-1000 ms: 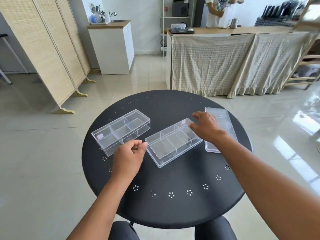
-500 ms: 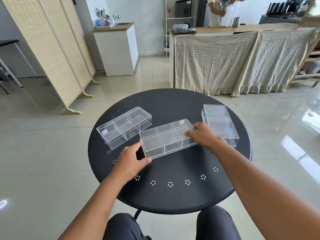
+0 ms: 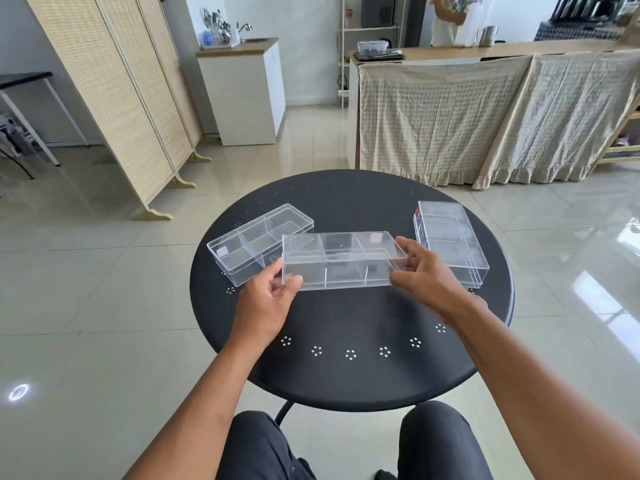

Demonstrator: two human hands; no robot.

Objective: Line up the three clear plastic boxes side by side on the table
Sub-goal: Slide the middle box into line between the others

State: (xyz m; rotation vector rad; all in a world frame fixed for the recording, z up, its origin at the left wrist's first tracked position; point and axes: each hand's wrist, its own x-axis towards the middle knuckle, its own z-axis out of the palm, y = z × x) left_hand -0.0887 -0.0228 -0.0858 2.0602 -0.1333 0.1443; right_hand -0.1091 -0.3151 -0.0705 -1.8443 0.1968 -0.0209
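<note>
Three clear plastic boxes with inner dividers are on or over a round black table [image 3: 349, 382]. The middle box [image 3: 341, 259] is lifted a little off the table, level and crosswise to me. My left hand [image 3: 268, 299] grips its left end and my right hand [image 3: 420, 277] grips its right end. The left box [image 3: 254, 239] lies at an angle on the table, partly behind the held box. The right box [image 3: 450, 240] lies lengthwise near the table's right edge, close to my right hand.
My knees [image 3: 263, 445] are under the table's near edge. A woven folding screen [image 3: 114, 91] stands at the left, a white cabinet [image 3: 246, 95] behind, a cloth-draped counter [image 3: 485, 109] at the back right with a person [image 3: 446, 19] behind it. Glossy tiled floor surrounds the table.
The middle box has turned from a slant to crosswise and come up off the table. My left hand has closed on its left end, and my right hand has shifted onto its right end.
</note>
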